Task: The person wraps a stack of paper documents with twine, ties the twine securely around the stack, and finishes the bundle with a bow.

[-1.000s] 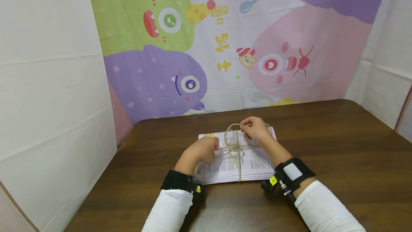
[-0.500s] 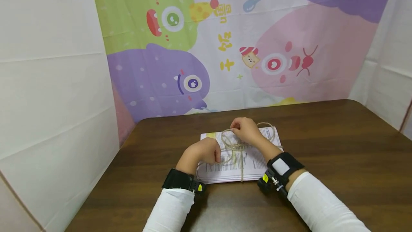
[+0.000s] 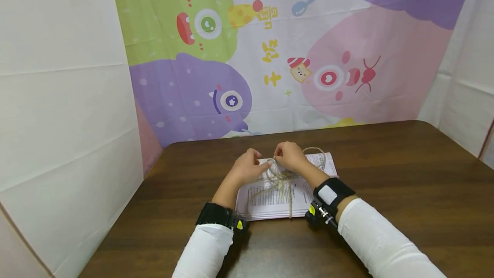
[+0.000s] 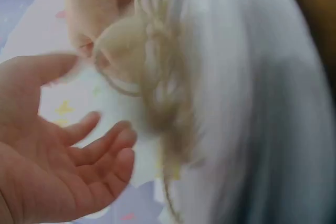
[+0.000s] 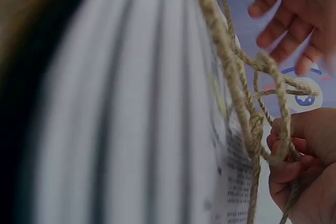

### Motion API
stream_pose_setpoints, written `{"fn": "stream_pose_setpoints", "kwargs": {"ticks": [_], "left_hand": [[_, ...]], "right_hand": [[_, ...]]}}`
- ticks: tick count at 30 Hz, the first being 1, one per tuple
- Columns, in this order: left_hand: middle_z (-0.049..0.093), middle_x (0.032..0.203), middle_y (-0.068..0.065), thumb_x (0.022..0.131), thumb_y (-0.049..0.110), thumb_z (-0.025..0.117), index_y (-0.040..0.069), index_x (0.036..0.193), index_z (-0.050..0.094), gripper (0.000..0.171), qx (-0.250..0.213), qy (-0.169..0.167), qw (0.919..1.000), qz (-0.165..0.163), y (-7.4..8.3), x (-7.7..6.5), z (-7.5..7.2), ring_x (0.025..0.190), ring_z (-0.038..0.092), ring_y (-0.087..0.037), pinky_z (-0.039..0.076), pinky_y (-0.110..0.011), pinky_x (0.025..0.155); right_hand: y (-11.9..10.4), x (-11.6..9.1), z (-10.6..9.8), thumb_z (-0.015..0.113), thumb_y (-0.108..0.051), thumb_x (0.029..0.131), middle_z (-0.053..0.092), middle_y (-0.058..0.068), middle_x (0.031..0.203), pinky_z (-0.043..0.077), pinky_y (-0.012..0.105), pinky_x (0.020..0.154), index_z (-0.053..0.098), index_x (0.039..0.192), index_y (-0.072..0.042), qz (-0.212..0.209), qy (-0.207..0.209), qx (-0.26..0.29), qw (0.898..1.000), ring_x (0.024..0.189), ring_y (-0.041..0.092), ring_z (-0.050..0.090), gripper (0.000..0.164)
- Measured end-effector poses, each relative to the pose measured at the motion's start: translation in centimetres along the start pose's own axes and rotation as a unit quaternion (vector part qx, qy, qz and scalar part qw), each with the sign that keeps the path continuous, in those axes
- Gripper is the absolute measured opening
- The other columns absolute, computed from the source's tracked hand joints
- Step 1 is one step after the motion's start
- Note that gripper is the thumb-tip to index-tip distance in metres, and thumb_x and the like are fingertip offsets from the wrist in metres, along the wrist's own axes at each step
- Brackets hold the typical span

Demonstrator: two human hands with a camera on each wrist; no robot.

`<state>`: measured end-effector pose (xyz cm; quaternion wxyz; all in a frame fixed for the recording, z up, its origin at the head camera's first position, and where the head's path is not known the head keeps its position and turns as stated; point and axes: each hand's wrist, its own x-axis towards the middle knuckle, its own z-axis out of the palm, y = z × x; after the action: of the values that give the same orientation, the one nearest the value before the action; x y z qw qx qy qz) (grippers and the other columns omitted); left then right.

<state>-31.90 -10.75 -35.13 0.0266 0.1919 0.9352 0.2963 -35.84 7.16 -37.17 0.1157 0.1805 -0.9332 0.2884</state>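
A stack of printed paper sheets (image 3: 266, 203) lies on the table, bound crosswise with natural twine (image 3: 290, 203). Over its top a knot and loose loops of twine (image 5: 283, 103) stand up. My right hand (image 3: 290, 155) pinches a twine loop just above the knot; in the right wrist view its fingers (image 5: 294, 163) curl round the strand. My left hand (image 3: 248, 166) is over the stack's far left part, fingers spread and relaxed. The left wrist view has this left hand (image 4: 68, 156) palm in sight, its thumb tip close to the loop and nothing in its grasp.
The brown wooden table (image 3: 393, 175) extends on all sides of the stack. Behind it hangs a cloth (image 3: 270, 110) printed with cartoon monsters. White sheets (image 3: 69, 98) enclose the left and right. Each wrist wears a black strap (image 3: 333, 194) with a small camera.
My left hand has let go of the twine end at the left, opened and moved up towards the loop. My right hand has shifted slightly left, keeping its pinch on the twine.
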Motion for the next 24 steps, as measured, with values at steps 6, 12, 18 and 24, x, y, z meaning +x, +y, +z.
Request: {"fn": "stream_pose_setpoints", "kwargs": {"ticks": [6, 12, 18, 24], "left_hand": [[0.054, 0.128, -0.02, 0.081, 0.05, 0.076, 0.005, 0.133, 0.051, 0.073, -0.005, 0.006, 0.9998, 0.017, 0.5, 0.9, 1.5, 0.115, 0.054, -0.033, 0.048, -0.046, 0.09], [0.062, 0.112, -0.013, 0.081, 0.04, 0.079, 0.002, 0.121, 0.058, 0.059, 0.041, 0.0, 0.9977, 0.054, 1.2, 1.3, 2.1, 0.099, 0.059, -0.027, 0.05, -0.039, 0.081], [0.065, 0.087, -0.002, 0.084, 0.026, 0.079, 0.009, 0.097, 0.067, 0.024, 0.029, 0.07, 0.9928, 0.093, 1.3, 1.9, 1.8, 0.081, 0.062, -0.017, 0.05, -0.029, 0.069], [0.06, 0.074, 0.004, 0.085, 0.02, 0.078, 0.011, 0.093, 0.069, 0.015, 0.019, 0.061, 0.9921, 0.108, 1.6, 2.6, 1.5, 0.069, 0.055, -0.011, 0.045, -0.026, 0.063]], "right_hand": [[0.4, -0.8, -0.5, 0.068, -0.01, 0.089, 0.064, 0.006, 0.078, 0.05, 0.035, 0.066, 0.068, 0.084, -0.003, 0.017, -0.005, 0.019, 1.0, 0.07, 0.02, 0.059, 0.009], [0.9, -2.0, -1.8, 0.066, -0.012, 0.092, 0.066, 0.007, 0.083, 0.05, 0.036, 0.068, 0.07, 0.091, -0.002, -0.001, -0.012, 0.031, 0.999, 0.074, 0.02, 0.06, 0.011], [2.0, -3.4, -3.2, 0.065, -0.011, 0.093, 0.065, 0.002, 0.082, 0.046, 0.032, 0.062, 0.072, 0.093, -0.005, -0.049, -0.041, 0.034, 0.997, 0.068, 0.015, 0.054, 0.009], [2.1, -5.1, -3.5, 0.067, -0.017, 0.092, 0.063, 0.008, 0.098, 0.049, 0.035, 0.072, 0.072, 0.107, 0.001, -0.138, -0.095, -0.027, 0.985, 0.083, 0.019, 0.056, 0.024]]}}
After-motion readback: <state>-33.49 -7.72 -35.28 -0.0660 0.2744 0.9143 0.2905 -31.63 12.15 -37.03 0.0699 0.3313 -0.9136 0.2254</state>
